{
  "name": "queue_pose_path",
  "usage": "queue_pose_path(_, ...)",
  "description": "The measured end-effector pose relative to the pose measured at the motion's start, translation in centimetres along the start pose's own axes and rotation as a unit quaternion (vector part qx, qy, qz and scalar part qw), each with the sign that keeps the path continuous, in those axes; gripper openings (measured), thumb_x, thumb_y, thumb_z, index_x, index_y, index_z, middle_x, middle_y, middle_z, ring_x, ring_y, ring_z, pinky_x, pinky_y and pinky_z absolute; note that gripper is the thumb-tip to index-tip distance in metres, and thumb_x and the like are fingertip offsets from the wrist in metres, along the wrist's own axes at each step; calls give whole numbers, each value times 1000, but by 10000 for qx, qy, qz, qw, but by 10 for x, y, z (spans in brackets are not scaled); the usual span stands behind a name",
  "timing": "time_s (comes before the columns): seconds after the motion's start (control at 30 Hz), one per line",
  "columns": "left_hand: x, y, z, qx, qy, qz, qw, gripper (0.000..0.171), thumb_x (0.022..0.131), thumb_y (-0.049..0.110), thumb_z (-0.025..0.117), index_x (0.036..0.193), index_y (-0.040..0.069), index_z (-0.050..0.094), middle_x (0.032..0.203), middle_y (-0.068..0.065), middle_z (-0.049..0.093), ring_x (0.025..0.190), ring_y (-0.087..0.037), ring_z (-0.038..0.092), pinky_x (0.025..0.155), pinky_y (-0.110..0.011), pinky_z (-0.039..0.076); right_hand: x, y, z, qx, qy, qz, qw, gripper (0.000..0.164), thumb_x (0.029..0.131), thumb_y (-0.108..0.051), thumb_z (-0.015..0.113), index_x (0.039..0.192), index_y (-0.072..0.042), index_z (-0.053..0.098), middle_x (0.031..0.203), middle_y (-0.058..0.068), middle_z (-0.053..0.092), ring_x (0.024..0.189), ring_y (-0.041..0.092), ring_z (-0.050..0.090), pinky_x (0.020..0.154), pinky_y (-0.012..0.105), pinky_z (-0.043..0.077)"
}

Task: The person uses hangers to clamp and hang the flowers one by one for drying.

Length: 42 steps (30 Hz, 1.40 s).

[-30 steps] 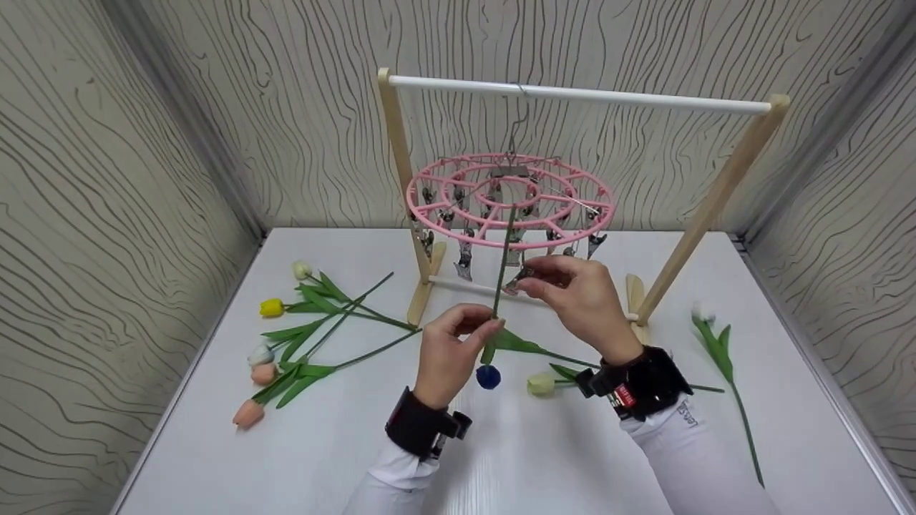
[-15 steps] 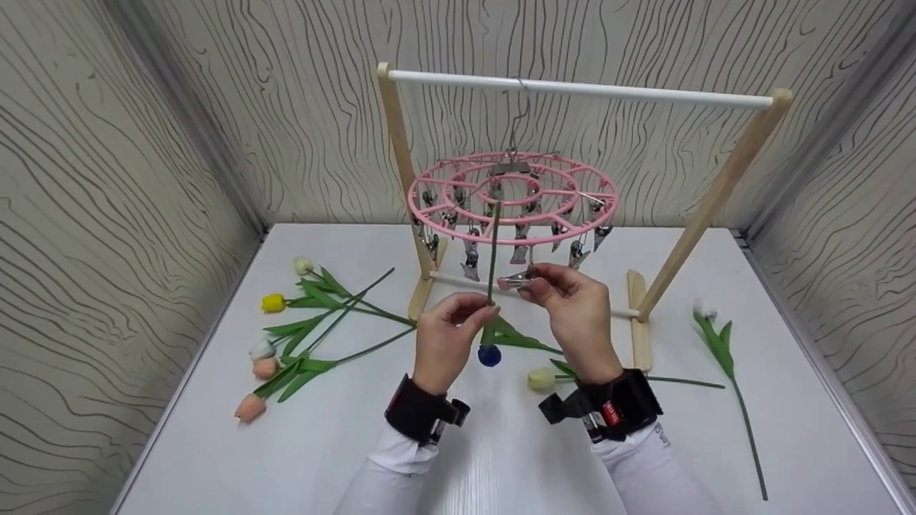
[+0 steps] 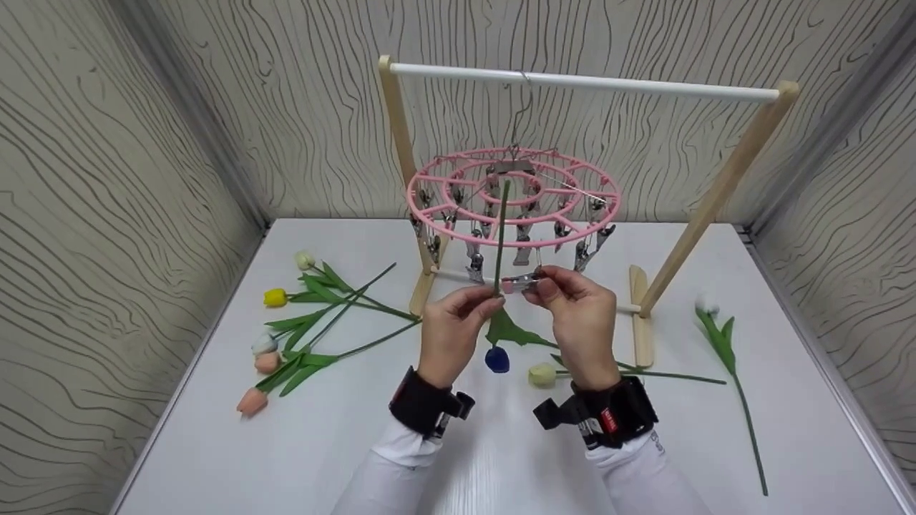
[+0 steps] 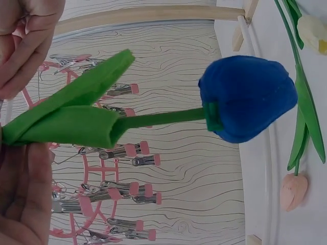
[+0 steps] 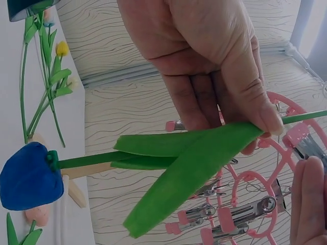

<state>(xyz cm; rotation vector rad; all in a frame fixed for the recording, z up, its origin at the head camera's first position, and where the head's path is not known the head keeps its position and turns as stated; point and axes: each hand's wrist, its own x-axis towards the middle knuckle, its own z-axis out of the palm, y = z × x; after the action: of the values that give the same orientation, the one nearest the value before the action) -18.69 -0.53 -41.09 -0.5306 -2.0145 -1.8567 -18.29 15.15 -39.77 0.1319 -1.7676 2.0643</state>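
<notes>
In the head view my left hand (image 3: 452, 336) pinches the green stem of a blue artificial tulip (image 3: 497, 360), bloom hanging down and stem end pointing up. My right hand (image 3: 583, 322) pinches a metal clip (image 3: 522, 282) with pink tips, which hangs from the round pink clip hanger (image 3: 429, 222). The clip lies sideways, close beside the stem. In the right wrist view the clip's pink tip (image 5: 297, 133) is near my left thumb; whether its tips are parted is hard to tell. The left wrist view shows the blue bloom (image 4: 248, 99) and green leaves (image 4: 76, 122).
A wooden stand (image 3: 705, 207) with a white rod (image 3: 587, 80) bears the hanger, whose other clips dangle around its rings. Several tulips lie at left, including a yellow one (image 3: 275, 297) and a peach one (image 3: 252, 403). A cream tulip (image 3: 542, 375) and a white tulip (image 3: 707, 307) lie at right.
The right hand has turned the clip from slanting down to lying sideways toward the stem. The left hand has lifted the tulip slightly, and the stem now stands right beside the clip.
</notes>
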Motion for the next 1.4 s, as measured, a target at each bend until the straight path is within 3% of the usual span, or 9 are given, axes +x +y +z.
queue_pose_path(0.37,0,7,3,-135,-87,148,9998,12,79,5,69,89,-2,70,85,-7,69,74,-14,66,65,-27,53,-4,-1,2,167,78,13,9998,23,81,-7,66,97,9,65,90,24,63,78,31,65,70,37,53)
queue_pose_path(0.53,-3,6,4,-329,-129,54,9994,13,78,3,70,89,-4,70,86,-9,69,75,-15,66,65,-28,54,-7,2,3,163,129,70,9998,21,82,-7,66,97,8,66,89,21,64,78,31,65,71,37,53)
queue_pose_path(0.8,-1,8,8,-161,-83,-71,9998,14,79,6,70,91,-1,70,87,-4,69,74,-13,65,64,-28,53,-6,2,2,373,-38,291,9989,26,84,-9,63,103,9,63,95,22,61,86,31,64,76,36,52)
queue_pose_path(0.93,-3,3,7,-116,-49,-192,9997,14,79,7,71,91,0,69,85,-4,68,73,-13,64,64,-27,53,-5,5,0,506,-270,613,9965,29,85,-14,63,107,6,62,99,22,60,93,31,63,80,35,50)
queue_pose_path(1.13,-2,-24,7,-45,-79,-313,9995,16,80,15,71,93,6,71,86,0,68,71,-12,63,63,-28,53,-4,6,0,668,-498,854,9929,38,84,-19,66,113,5,60,104,22,60,94,32,62,81,36,50)
queue_pose_path(1.23,2,-33,7,-64,-124,-254,9996,19,80,22,71,94,10,71,87,2,68,72,-12,63,63,-28,53,-4,-1,-1,379,-665,801,9938,39,87,-17,63,119,3,56,105,20,61,96,32,62,81,36,50)
queue_pose_path(1.4,11,-42,8,38,-202,-194,9996,21,80,25,71,94,9,70,88,3,68,74,-11,64,65,-27,53,-7,-12,-6,-791,-713,355,9937,38,91,-18,58,124,-1,52,103,15,62,95,31,62,80,31,50)
